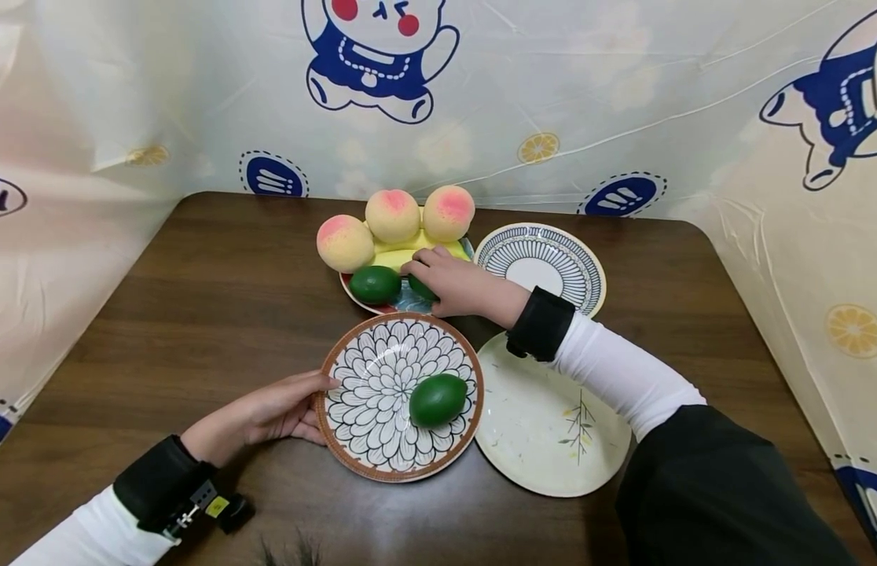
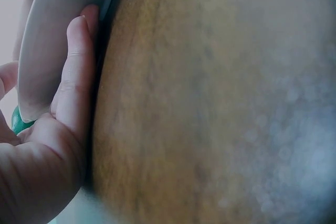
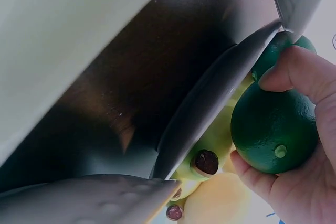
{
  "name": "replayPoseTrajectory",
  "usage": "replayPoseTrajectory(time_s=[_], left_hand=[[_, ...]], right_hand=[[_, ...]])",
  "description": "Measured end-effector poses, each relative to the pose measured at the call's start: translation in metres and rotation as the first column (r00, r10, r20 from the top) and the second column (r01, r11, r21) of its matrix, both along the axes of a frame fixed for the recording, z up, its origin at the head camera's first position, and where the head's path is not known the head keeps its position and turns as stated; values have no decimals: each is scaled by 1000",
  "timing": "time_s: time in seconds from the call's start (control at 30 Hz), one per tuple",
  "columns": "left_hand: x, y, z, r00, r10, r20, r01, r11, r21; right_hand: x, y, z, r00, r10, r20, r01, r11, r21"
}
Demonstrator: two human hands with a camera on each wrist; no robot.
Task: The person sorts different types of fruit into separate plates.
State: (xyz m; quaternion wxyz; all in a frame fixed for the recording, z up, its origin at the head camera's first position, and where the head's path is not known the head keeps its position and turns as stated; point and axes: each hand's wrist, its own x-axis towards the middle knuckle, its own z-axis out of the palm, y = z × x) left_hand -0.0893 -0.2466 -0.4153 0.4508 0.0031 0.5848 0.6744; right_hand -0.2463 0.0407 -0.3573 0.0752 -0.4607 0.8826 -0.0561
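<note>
My left hand (image 1: 286,409) pinches the left rim of a brown-edged plate (image 1: 368,369) with a black petal pattern, thumb over the rim and fingers below. The left wrist view shows fingers (image 2: 79,72) along the plate's pale underside (image 2: 50,40). One dark green lime (image 1: 438,399) lies on it, right of centre. My right hand (image 1: 463,287) reaches over the back plate and grips another lime (image 3: 275,124) between thumb and fingers. Beside that lime, a further lime (image 1: 375,284) lies on the fruit plate (image 1: 354,297), with three peaches (image 1: 392,215) and yellow-green bananas (image 1: 399,258).
A cream plate (image 1: 530,440) with a leafy sprig lies to the right of the petal plate. Behind it is a blue-and-white patterned plate (image 1: 541,271), next to the fruit plate. All stand on a brown wooden table (image 1: 219,314) against a printed sheet (image 1: 509,79).
</note>
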Motion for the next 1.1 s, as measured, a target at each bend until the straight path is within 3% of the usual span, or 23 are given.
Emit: replayPoseTrajectory(time_s=[0.23,0.63,1.1], left_hand=[[2,0,-1,1000,0,-1,0,1000,13],[1,-2,-1,1000,2,-9,-2,1000,-3],[0,-1,0,1000,-11,-18,11,1000,5]], right_hand=[[2,3,5,1000,17,-6,-17,999,-38],[10,2,31,997,50,-60,-58,987,-151],[52,-15,55,978,170,-123,-190,967,-172]])
